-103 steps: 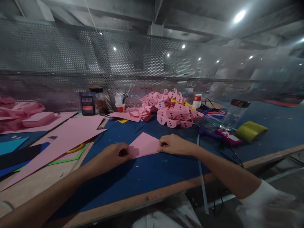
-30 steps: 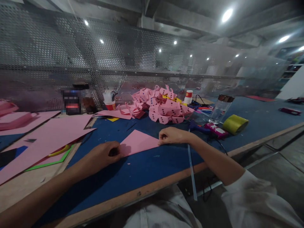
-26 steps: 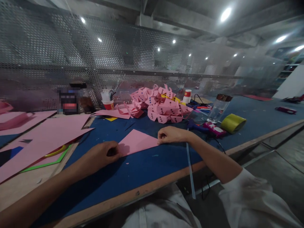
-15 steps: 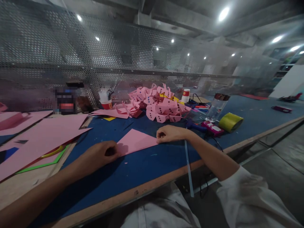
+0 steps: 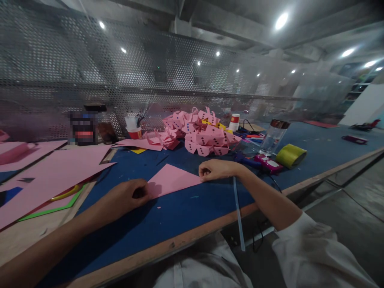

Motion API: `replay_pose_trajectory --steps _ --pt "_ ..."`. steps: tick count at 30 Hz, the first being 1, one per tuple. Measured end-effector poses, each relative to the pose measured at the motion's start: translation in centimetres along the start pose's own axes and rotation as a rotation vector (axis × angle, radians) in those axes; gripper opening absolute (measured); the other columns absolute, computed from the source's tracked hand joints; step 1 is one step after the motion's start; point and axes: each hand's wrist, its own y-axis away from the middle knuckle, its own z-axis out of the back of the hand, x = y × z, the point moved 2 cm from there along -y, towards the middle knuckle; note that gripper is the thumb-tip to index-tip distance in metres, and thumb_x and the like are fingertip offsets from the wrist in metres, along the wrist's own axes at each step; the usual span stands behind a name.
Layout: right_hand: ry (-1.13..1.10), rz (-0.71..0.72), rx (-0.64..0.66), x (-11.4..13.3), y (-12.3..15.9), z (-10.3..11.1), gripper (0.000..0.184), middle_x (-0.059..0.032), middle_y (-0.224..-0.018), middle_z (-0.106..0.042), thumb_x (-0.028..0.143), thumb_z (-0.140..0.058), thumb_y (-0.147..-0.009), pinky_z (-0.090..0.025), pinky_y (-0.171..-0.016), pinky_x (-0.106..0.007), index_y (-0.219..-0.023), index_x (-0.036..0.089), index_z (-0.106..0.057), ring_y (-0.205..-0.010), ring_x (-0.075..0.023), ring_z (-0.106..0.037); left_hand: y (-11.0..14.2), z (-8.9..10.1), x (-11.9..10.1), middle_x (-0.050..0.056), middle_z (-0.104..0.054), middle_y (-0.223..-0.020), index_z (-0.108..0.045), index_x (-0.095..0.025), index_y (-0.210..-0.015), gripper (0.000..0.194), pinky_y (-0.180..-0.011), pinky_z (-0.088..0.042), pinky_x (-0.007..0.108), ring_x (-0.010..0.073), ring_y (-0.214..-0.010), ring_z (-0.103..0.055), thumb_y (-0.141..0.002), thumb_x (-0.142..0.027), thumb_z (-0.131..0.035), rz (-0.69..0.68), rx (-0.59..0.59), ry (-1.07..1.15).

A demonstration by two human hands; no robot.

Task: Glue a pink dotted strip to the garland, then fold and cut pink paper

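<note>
A folded sheet of pink paper (image 5: 174, 180), roughly triangular, lies on the blue tabletop (image 5: 180, 224) with its peak pointing away from me. My left hand (image 5: 136, 193) pinches its left corner, thumb and fingers curled together. At the right corner, my right hand (image 5: 214, 171) has its fingertips closed on the paper. The long folded edge runs between both hands, nearest to me. Behind the sheet stands a heap of pink folded paper shapes (image 5: 210, 138) marked with dark dots.
Large pink sheets (image 5: 60, 168) cover the left side. Toward the right are a clear jar (image 5: 273, 138), a yellow tape roll (image 5: 291, 156), a magenta device (image 5: 268, 164) and a translucent strip (image 5: 238, 212) hanging over the edge. A red-and-white cup (image 5: 134, 132) stands by the mesh screen.
Almost nothing differs. My right hand and the paper's right corner sit very slightly farther right; my left hand keeps its hold on the left corner.
</note>
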Motion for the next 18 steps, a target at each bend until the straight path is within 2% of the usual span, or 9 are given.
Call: replay_pose_trajectory --steps 3,8,18 --pt "-0.017 0.002 0.021 0.0 0.1 0.2 0.015 -0.0048 -0.089 -0.071 0.024 -0.069 -0.084 -0.044 -0.067 -0.022 -0.094 0.013 -0.07 -0.08 -0.0155 -0.063 -0.1 -0.2 0.2 0.002 -0.066 -0.072 -0.06 -0.021 -0.076 0.036 -0.059 -0.037 0.029 0.019 -0.064 -0.056 -0.088 -0.055 -0.059 0.013 0.081 -0.074" --pt "-0.027 0.048 0.044 -0.6 0.0 0.2 0.014 -0.0066 -0.094 -0.073 0.017 -0.067 -0.085 -0.046 -0.07 -0.022 -0.097 0.012 -0.071 -0.084 -0.0156 -0.065 0.0 -0.1 0.3 0.001 -0.065 -0.071 -0.058 -0.021 -0.075 0.033 -0.059 -0.036 0.029 0.0185 -0.064 -0.056 -0.088 -0.051 -0.059 0.011 0.075 -0.074" --pt "-0.059 0.088 0.084 -1.6 -0.1 0.3 0.017 -0.0073 -0.098 -0.072 0.016 -0.067 -0.085 -0.049 -0.073 -0.023 -0.101 0.012 -0.07 -0.086 -0.0157 -0.065 0.1 0.1 -0.1 0.004 -0.067 -0.076 -0.062 -0.022 -0.079 0.035 -0.061 -0.038 0.03 0.0212 -0.067 -0.059 -0.088 -0.056 -0.059 0.018 0.089 -0.039"
